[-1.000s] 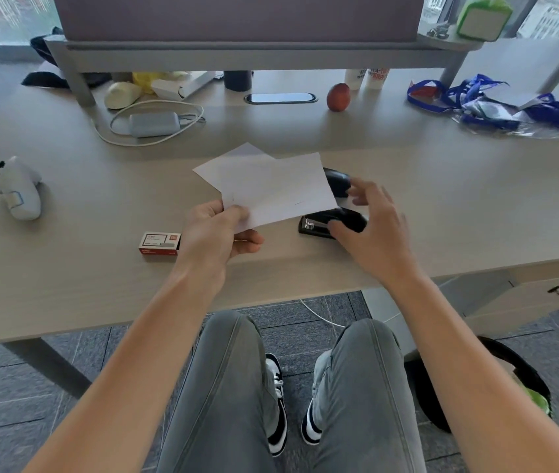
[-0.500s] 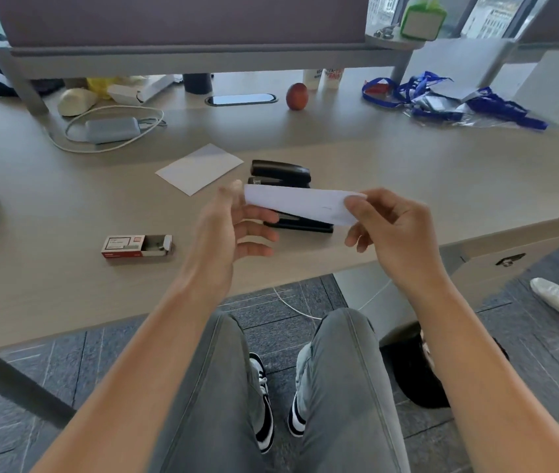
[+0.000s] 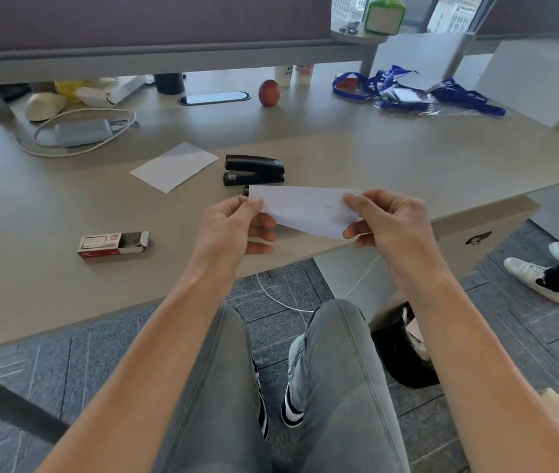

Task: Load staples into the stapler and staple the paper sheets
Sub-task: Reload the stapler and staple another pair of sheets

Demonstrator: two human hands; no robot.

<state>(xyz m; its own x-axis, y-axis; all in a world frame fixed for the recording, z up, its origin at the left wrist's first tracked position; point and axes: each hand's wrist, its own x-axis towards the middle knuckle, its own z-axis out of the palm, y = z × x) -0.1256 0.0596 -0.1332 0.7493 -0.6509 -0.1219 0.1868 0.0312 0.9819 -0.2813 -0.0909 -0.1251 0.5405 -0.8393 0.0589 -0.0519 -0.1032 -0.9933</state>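
Observation:
I hold a white paper sheet (image 3: pixel 305 208) flat above the desk's front edge. My left hand (image 3: pixel 233 230) pinches its left end and my right hand (image 3: pixel 387 221) pinches its right end. Just beyond the sheet, a black stapler (image 3: pixel 254 169) lies on the desk (image 3: pixel 373 158), with a dark part partly hidden behind the held paper. A second white sheet (image 3: pixel 175 166) lies flat to the stapler's left. A red and white staple box (image 3: pixel 112 244) sits slid open at the near left of the desk.
At the back lie a grey power adapter with white cable (image 3: pixel 80 131), a red apple (image 3: pixel 268 92), blue lanyards (image 3: pixel 407 90) and a white box (image 3: pixel 544 80). Another person's shoes (image 3: pixel 541 278) are on the floor at right. A black bag (image 3: pixel 404 349) sits under the desk.
One sheet was left on the desk and my left hand lifted the other toward me. My right hand left the stapler and took the sheet's right end. The view shifted left.

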